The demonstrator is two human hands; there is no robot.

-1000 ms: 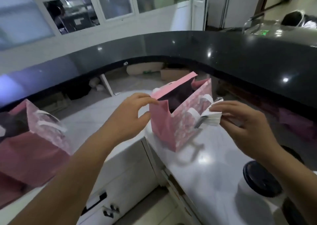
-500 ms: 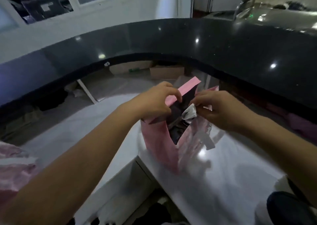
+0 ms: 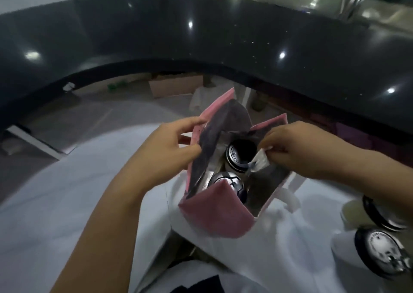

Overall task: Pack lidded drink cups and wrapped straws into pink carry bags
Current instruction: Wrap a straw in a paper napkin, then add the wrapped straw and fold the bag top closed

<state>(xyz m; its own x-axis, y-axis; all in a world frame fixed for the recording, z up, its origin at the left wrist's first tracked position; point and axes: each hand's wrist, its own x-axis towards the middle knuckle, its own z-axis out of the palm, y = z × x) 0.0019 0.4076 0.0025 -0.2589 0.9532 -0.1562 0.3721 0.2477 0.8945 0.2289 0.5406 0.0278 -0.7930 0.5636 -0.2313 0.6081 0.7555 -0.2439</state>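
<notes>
I see the pink bag standing open on the white tabletop, a little right of the middle of my view. My left hand pinches the bag's 9 o'clock wall near the rim, between thumb and fingers. My right hand is at the 3 o'clock rim, its fingers curled round a white bundle of wrapped straws. The bundle's lower end dips into the bag's mouth.

Two lidded cups stand inside the bag. The far cup is at the 12 o'clock end, just beside the straws, and its dark lid has a ring of lettering too blurred to read. The near cup is at the 6 o'clock end, partly hidden by the bag's near wall. A white handle hangs outside the 3 o'clock wall.

Two spare cups with dark lids sit on the tabletop at 4 o'clock from the bag, close to each other and apart from it. A dark glossy counter curves across at 12 o'clock.
</notes>
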